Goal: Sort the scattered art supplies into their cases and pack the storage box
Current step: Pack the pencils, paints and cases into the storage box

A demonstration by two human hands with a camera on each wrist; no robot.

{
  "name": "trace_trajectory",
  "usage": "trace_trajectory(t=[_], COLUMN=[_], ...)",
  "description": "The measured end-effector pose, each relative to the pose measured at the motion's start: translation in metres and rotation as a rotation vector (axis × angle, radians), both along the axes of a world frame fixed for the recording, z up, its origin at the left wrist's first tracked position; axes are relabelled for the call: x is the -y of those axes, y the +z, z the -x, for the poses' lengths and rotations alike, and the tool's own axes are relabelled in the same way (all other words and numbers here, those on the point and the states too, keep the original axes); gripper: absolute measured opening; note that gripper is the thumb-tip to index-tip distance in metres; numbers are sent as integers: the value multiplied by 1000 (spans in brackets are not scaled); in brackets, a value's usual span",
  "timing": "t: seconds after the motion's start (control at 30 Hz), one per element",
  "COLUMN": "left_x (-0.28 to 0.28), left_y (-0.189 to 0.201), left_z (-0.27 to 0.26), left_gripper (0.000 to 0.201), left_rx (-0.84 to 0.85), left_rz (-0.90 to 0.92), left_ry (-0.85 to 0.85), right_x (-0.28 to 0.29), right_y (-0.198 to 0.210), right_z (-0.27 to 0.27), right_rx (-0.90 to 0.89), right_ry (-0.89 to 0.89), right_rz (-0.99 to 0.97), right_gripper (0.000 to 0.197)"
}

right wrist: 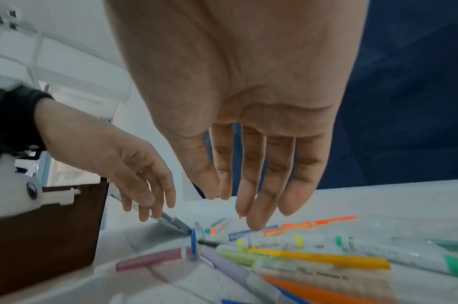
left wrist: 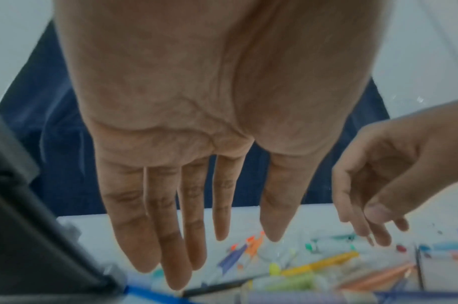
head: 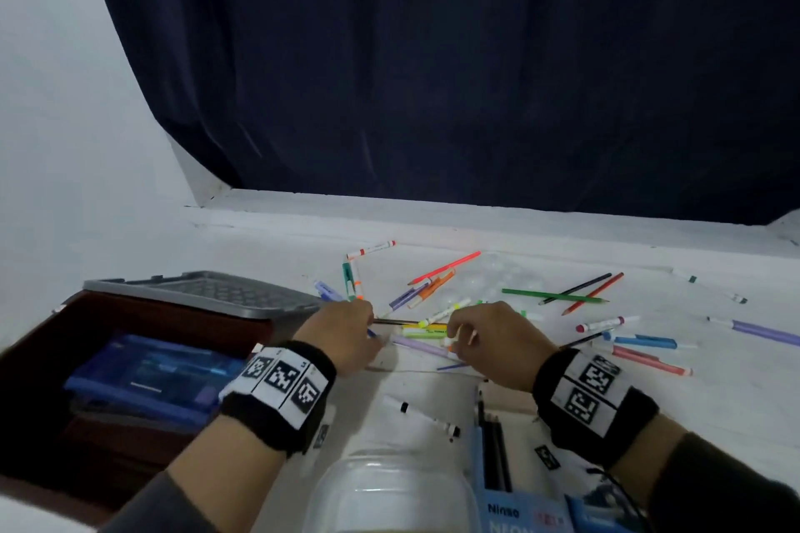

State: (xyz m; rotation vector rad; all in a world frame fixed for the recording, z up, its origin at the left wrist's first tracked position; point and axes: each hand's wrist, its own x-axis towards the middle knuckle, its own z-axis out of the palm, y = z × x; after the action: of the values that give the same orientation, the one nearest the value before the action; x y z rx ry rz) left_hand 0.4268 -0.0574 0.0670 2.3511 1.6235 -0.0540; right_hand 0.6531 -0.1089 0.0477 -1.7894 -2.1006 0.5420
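Observation:
Markers and coloured pencils lie scattered on the white table point(head: 714, 402). Both hands hover over the middle pile, which includes a yellow marker point(head: 426, 329) point(right wrist: 318, 258) and a purple marker point(head: 422, 345). My left hand point(head: 368, 327) point(left wrist: 247, 236) hangs with straight fingers and holds nothing. My right hand point(head: 454, 338) point(right wrist: 232, 205) is just right of it, fingers pointing down over the pile, empty in the wrist view. A dark brown storage box point(head: 173, 320) at the left holds a blue case point(head: 147, 376).
A grey lid point(head: 203, 294) leans behind the box. A clear round container point(head: 389, 489) and a blue pencil pack point(head: 493, 459) sit at the near edge. A green pencil point(head: 554, 295) and more markers lie to the right. A dark curtain hangs behind.

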Motion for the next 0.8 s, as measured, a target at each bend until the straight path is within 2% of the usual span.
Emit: trace_trajectory(t=[0.1, 0.3, 0.4, 0.5, 0.6, 0.7, 0.8], left_x=[-22, -41, -46, -52, -52, -51, -48], left_y=[-17, -38, -42, -44, -41, -29, -8], left_z=[-9, -22, -25, -26, -27, -31, -34], left_gripper=[35, 37, 37, 36, 34, 32, 23], left_rx=[-125, -322, -366, -357, -333, -285, -136], left_rz=[113, 183, 180, 175, 148, 149, 85], left_ry=[35, 34, 29, 13, 2, 1, 4], right_x=[-23, -56, -64, -66, -65, -61, -52], right_y=[-14, -37, -45, -47, -43, -35, -19], right_z=[0, 7, 14, 20, 23, 22, 16], right_rx=[70, 211, 342, 466, 514, 478, 302], right_ry=[9, 87, 143, 203, 216, 182, 86], right_rz=[75, 124, 115, 78, 92, 91, 62], right_gripper=[16, 8, 19, 20, 16, 5, 10])
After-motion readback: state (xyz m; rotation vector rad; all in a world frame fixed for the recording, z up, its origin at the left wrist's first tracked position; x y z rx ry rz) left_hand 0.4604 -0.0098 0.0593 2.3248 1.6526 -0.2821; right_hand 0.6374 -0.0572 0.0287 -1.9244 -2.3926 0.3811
